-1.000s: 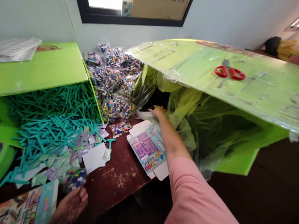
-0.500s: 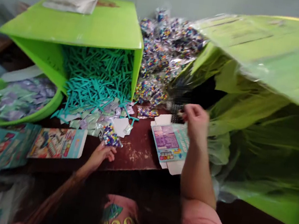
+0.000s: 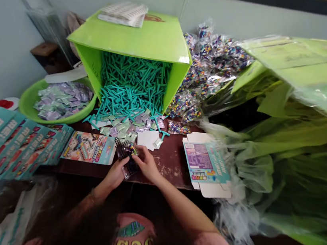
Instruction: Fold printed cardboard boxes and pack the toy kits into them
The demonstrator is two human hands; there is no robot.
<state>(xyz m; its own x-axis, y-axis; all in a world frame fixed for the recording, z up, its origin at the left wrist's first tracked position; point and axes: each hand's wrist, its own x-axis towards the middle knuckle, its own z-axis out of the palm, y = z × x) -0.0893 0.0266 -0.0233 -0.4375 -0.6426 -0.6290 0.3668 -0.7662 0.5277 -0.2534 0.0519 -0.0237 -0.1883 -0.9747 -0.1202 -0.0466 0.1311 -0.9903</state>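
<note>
Just over the front edge of the table, my left hand (image 3: 117, 172) is closed round a black slotted plastic piece (image 3: 122, 146), which tilts between my hands. My right hand (image 3: 146, 164) grips its right side, thumb near my left thumb. A small clear bag of coloured beads (image 3: 131, 149) lies against the black piece by my right fingers; which hand bears it I cannot tell. Behind my hands lie small mint and lilac packets (image 3: 126, 127) and a white card (image 3: 148, 139). Left of them rests a printed box (image 3: 89, 147).
A green bin (image 3: 138, 39) on its side spills teal plastic sticks (image 3: 134, 82). A green basin (image 3: 29, 109) holds packets. Bead bags (image 3: 190, 102) pile behind. An unfolded box (image 3: 203, 160) lies right, beside a large plastic-lined green container (image 3: 312, 94). Several boxes (image 3: 19, 143) stand left.
My right hand has come from the right-hand container to the middle with the black piece. My left hand has lifted and met it; the bead bag left the table. The view has turned left.
</note>
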